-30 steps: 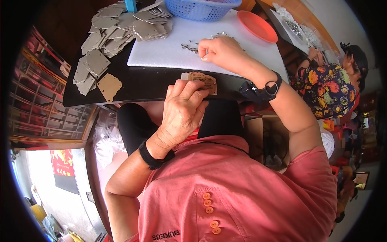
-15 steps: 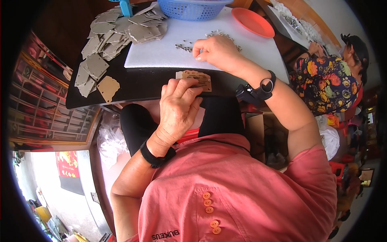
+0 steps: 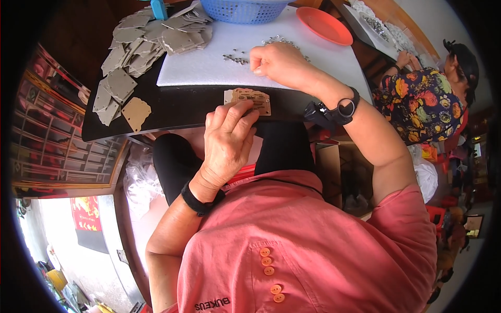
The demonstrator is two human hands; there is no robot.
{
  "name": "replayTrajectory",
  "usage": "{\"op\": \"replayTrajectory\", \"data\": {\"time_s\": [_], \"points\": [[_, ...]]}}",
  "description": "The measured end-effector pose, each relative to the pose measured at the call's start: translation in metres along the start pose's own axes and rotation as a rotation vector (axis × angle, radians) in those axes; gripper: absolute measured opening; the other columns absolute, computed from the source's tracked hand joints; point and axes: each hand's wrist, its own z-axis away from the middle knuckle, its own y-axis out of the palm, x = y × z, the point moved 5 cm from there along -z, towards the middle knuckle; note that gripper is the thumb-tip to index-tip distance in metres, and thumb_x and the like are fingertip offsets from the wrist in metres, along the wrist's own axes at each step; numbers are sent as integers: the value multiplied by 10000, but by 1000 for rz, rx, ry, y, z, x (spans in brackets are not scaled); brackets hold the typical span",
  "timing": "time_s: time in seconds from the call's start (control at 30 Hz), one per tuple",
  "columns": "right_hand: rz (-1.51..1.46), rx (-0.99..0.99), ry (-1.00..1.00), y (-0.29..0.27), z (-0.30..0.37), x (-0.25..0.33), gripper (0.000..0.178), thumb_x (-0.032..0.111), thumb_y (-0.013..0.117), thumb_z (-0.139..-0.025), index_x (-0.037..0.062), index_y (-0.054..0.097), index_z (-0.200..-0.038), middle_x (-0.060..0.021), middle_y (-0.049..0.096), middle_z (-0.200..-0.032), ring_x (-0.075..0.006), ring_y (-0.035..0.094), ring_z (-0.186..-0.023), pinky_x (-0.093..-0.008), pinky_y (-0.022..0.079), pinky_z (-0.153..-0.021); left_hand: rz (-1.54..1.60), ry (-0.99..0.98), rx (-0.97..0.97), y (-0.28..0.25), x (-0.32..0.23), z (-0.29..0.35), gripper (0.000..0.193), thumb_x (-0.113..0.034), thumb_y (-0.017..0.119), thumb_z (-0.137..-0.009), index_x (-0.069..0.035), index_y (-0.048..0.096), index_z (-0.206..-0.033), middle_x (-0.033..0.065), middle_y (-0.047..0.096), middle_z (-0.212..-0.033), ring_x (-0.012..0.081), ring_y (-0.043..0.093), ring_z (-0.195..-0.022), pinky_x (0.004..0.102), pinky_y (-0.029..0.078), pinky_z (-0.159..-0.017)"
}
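Right, the person in the pink shirt sits at a dark table (image 3: 177, 107), and everything's easiest placed off the white foam pad (image 3: 209, 62) lying on it. Left hand (image 3: 227, 141) is at the near edge of the table, just below the pad's front edge, fingers curled narrow over a small tan board (image 3: 250, 99) w/ a pattern on its face; fingertips press the board's near side, pinning it to the table. Board lies flat, just clear of the pad, partly hidden under those fingers. Right hand (image 3: 279, 62) rests on the pad itself, towards its right half, fingers bunched tight together in a pinch down among the small metal bits (image 3: 235, 58) scattered there; can't tell whether a bit is actually caught between the fingertips, too small. A black watch sits on that wrist, a black band on the left one. Off the pad's left side, a loose heap of grey-tan flat plates (image 3: 151, 36) spreads over the table, one yellowish plate (image 3: 136, 112) lying apart nearest the person. At the pad's far edge stands a blue basket (image 3: 242, 10), and to the right of that, touching the pad's far corner, an orange dish (image 3: 323, 25). Well past the pad's right side another person in a flowered top (image 3: 417, 101) works at a separate surface.
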Motion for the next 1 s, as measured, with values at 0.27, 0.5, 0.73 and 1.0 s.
{"op": "replayTrajectory", "data": {"time_s": [0.27,0.5,0.73,1.0], "points": [[-303,222,210,-14,22,24,81,121,611,-860,46,641,-867,-34,573,-605,-89,485,-499,-283,362,-436,20,16,-13,0,-2,2,399,-10,719,-739,-53,670,-1132,86,616,-1243,283,577,-1088,397,426,-863],[-395,308,269,-6,29,26,87,105,621,-864,25,646,-887,-21,560,-597,-79,469,-501,-256,365,-433,17,22,-2,0,-5,1,442,-9,724,-717,-58,659,-1151,81,605,-1259,278,571,-1112,400,422,-865],[-362,348,281,2,24,24,75,97,615,-863,29,641,-878,-8,550,-591,-70,469,-497,-250,363,-419,20,29,5,2,-2,4,469,0,723,-693,-54,657,-1153,82,603,-1269,277,569,-1128,402,417,-865],[-428,327,346,11,19,12,73,118,686,-853,46,681,-845,-38,575,-580,-119,491,-442,-296,391,-391,10,31,6,2,1,3,485,8,726,-677,-53,657,-1153,85,602,-1270,276,569,-1131,404,416,-862]]}}
